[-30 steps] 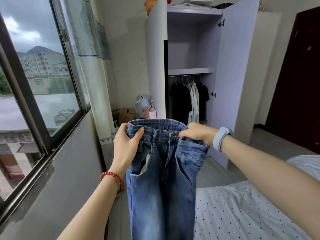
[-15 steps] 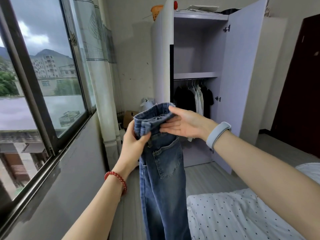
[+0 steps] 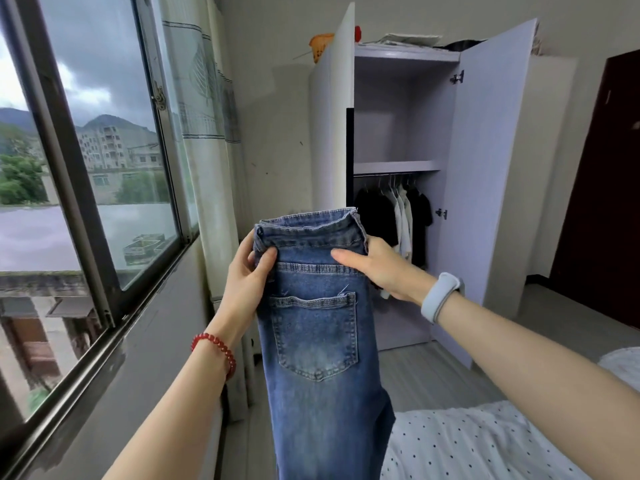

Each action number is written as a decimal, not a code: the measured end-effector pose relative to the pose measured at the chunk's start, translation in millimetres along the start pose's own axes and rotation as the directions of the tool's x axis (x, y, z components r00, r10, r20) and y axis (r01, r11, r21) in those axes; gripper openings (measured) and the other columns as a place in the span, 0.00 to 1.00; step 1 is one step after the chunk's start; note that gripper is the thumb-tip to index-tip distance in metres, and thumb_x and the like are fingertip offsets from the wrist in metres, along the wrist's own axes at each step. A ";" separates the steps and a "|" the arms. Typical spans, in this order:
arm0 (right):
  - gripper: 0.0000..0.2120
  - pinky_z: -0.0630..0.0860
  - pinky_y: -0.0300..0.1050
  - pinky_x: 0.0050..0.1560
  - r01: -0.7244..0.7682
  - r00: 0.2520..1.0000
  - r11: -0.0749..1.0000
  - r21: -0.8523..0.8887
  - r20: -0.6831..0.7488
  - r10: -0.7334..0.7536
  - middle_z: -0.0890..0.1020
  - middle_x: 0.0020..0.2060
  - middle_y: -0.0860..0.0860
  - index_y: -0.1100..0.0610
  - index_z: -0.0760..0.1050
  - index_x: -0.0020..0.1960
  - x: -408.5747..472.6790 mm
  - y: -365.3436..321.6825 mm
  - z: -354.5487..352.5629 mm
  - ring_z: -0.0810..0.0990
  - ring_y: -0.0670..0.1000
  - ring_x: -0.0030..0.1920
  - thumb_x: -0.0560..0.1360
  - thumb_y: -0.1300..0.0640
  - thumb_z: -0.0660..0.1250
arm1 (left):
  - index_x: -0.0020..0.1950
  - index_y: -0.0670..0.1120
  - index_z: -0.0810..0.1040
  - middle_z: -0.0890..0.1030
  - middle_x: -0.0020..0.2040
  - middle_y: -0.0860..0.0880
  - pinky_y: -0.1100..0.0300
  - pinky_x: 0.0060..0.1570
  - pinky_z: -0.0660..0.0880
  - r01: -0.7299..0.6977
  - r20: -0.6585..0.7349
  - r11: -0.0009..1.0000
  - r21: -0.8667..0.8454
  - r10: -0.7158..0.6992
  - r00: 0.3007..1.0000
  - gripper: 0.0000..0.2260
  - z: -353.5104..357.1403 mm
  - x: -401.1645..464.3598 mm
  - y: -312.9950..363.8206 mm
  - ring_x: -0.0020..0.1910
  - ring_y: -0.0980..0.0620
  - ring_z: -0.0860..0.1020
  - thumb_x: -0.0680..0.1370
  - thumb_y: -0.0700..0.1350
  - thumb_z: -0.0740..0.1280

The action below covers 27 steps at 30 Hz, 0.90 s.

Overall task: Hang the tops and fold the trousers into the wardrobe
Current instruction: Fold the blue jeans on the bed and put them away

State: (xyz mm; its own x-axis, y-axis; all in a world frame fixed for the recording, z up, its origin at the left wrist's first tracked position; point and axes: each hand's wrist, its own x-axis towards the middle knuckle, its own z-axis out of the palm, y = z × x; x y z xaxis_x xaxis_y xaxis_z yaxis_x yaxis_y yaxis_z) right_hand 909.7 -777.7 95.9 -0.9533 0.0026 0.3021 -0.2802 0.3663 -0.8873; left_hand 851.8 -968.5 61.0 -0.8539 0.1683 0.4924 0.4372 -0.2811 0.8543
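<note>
Both hands [image 3: 247,278] [image 3: 384,271] pinch jeans' [image 3: 315,341] waistband corners — wardrobe [image 3: 398,140] beyond.

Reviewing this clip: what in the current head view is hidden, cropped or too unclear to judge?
- jeans: legs run off the bottom edge; length and hems unseen.
- right hand: fingers behind the denim; only the thumb shows.
- left hand: fingers behind the waistband are hidden.
- wardrobe: its lower part is hidden by the jeans and right arm.
- hanging tops: too small and dark to count.

Window [image 3: 86,168] left, pale curtain [image 3: 204,133] beside; dark door [image 3: 602,188] right; grey floor [image 3: 571,320].
</note>
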 end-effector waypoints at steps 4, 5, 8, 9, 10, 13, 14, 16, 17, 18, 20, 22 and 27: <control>0.04 0.72 0.43 0.57 0.109 0.974 0.993 -0.039 -0.195 -0.115 0.80 0.51 0.52 0.51 0.72 0.52 -9.9 -0.5 11.8 0.77 0.47 0.51 0.77 0.57 0.64 | 0.54 0.46 0.76 0.82 0.50 0.51 0.57 0.51 0.77 0.133 -0.022 0.976 0.171 -0.131 0.991 0.13 1.1 -4.8 -14.1 0.50 0.54 0.80 0.79 0.54 0.59; 0.04 0.72 0.47 0.58 0.121 0.966 0.992 -0.046 -0.226 -0.128 0.81 0.52 0.55 0.52 0.73 0.51 -13.0 -3.2 12.0 0.77 0.49 0.51 0.77 0.57 0.64 | 0.50 0.42 0.77 0.82 0.49 0.48 0.54 0.52 0.76 0.123 -0.045 0.965 0.232 -0.116 0.992 0.16 3.0 -1.5 -15.9 0.49 0.52 0.80 0.79 0.54 0.59; 0.09 0.74 0.52 0.56 0.120 0.939 0.988 -0.101 -0.310 -0.146 0.81 0.50 0.61 0.61 0.74 0.51 -18.3 -12.5 5.3 0.79 0.55 0.49 0.76 0.55 0.64 | 0.44 0.40 0.74 0.79 0.44 0.45 0.52 0.48 0.74 0.012 -0.066 0.953 0.303 0.008 0.998 0.17 19.1 15.8 -18.4 0.44 0.51 0.75 0.80 0.52 0.58; 0.11 0.75 0.51 0.53 0.114 0.929 0.985 -0.131 -0.338 -0.153 0.82 0.47 0.60 0.62 0.74 0.50 -19.2 -15.5 2.1 0.79 0.54 0.46 0.76 0.54 0.64 | 0.44 0.40 0.74 0.78 0.43 0.46 0.54 0.46 0.73 -0.003 -0.050 0.956 0.292 0.019 0.999 0.17 26.4 21.6 -18.0 0.43 0.52 0.74 0.81 0.52 0.57; 0.10 0.75 0.49 0.49 0.105 0.911 0.980 -0.167 -0.378 -0.162 0.82 0.42 0.57 0.61 0.75 0.48 -20.1 -18.1 -4.8 0.79 0.52 0.43 0.75 0.53 0.64 | 0.45 0.39 0.74 0.78 0.43 0.47 0.55 0.45 0.72 -0.017 -0.015 0.963 0.267 0.022 1.000 0.17 36.5 28.6 -18.9 0.43 0.53 0.74 0.81 0.52 0.57; 0.10 0.71 0.43 0.41 0.036 0.871 0.976 -0.217 -0.472 -0.137 0.76 0.29 0.44 0.55 0.71 0.36 -25.4 -20.5 -34.3 0.73 0.46 0.34 0.74 0.52 0.64 | 0.48 0.35 0.76 0.79 0.44 0.48 0.53 0.48 0.74 -0.019 0.100 0.967 0.255 -0.007 0.995 0.21 71.1 46.2 -22.5 0.44 0.54 0.74 0.81 0.53 0.55; 0.14 0.68 0.39 0.36 0.002 0.852 0.973 -0.230 -0.509 -0.122 0.72 0.24 0.42 0.54 0.67 0.32 -31.0 -19.2 -48.1 0.70 0.44 0.30 0.75 0.53 0.64 | 0.48 0.34 0.76 0.79 0.45 0.47 0.52 0.50 0.74 -0.030 0.153 0.968 0.249 -0.009 0.988 0.22 89.1 52.3 -26.0 0.44 0.54 0.74 0.81 0.53 0.55; 0.18 0.64 0.36 0.31 -0.067 0.802 0.972 -0.227 -0.592 -0.083 0.68 0.21 0.43 0.53 0.62 0.29 -47.8 -15.4 -76.1 0.66 0.42 0.26 0.75 0.54 0.63 | 0.49 0.35 0.77 0.81 0.48 0.45 0.50 0.54 0.74 -0.025 0.247 0.972 0.234 -0.035 0.968 0.22 130.2 58.7 -34.1 0.46 0.52 0.76 0.81 0.53 0.55; 0.18 0.64 0.39 0.32 -0.097 0.773 0.972 -0.213 -0.631 -0.061 0.69 0.23 0.43 0.53 0.63 0.30 -59.5 -11.7 -92.5 0.67 0.44 0.28 0.76 0.53 0.63 | 0.50 0.35 0.77 0.81 0.49 0.43 0.48 0.55 0.74 -0.020 0.293 0.974 0.223 -0.047 0.955 0.22 155.0 59.9 -38.4 0.47 0.51 0.76 0.81 0.53 0.55; 0.17 0.66 0.41 0.34 -0.126 0.746 0.971 -0.205 -0.664 -0.043 0.71 0.25 0.46 0.54 0.65 0.30 -71.3 -7.3 -107.0 0.69 0.46 0.31 0.76 0.53 0.63 | 0.50 0.35 0.77 0.81 0.50 0.41 0.46 0.56 0.74 -0.024 0.331 0.978 0.209 -0.048 0.942 0.22 178.0 59.9 -43.3 0.47 0.50 0.76 0.81 0.53 0.55; 0.14 0.71 0.44 0.38 -0.171 0.675 0.973 -0.156 -0.738 0.000 0.79 0.32 0.53 0.60 0.73 0.34 -95.6 6.0 -141.1 0.76 0.51 0.36 0.75 0.53 0.64 | 0.48 0.34 0.77 0.81 0.49 0.40 0.44 0.56 0.74 -0.053 0.418 0.980 0.192 -0.033 0.908 0.24 228.8 55.7 -53.2 0.46 0.50 0.76 0.81 0.55 0.56; 0.14 0.74 0.45 0.43 -0.224 0.577 0.970 -0.094 -0.815 0.054 0.83 0.42 0.58 0.64 0.78 0.44 -119.9 22.7 -179.9 0.80 0.52 0.42 0.75 0.52 0.65 | 0.48 0.34 0.77 0.81 0.48 0.41 0.45 0.57 0.74 -0.062 0.504 0.982 0.181 -0.039 0.863 0.25 283.3 47.3 -62.4 0.47 0.51 0.76 0.80 0.56 0.56; 0.06 0.78 0.50 0.52 -0.319 0.333 0.948 0.016 -0.934 0.128 0.83 0.45 0.50 0.52 0.77 0.44 -197.5 77.8 -302.3 0.81 0.52 0.48 0.75 0.51 0.66 | 0.50 0.36 0.78 0.80 0.49 0.45 0.55 0.53 0.72 -0.062 0.710 0.982 0.179 -0.085 0.700 0.22 455.4 10.7 -96.2 0.49 0.50 0.76 0.81 0.54 0.55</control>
State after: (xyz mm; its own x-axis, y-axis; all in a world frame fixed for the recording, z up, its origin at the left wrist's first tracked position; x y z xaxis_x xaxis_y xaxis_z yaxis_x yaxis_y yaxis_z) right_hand 1110.3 -468.5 72.5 -0.2477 0.9170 0.3128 0.0365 0.3315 -0.9428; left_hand 929.1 -509.4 59.9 -0.4342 0.8119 0.3902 0.5330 -0.1176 0.8379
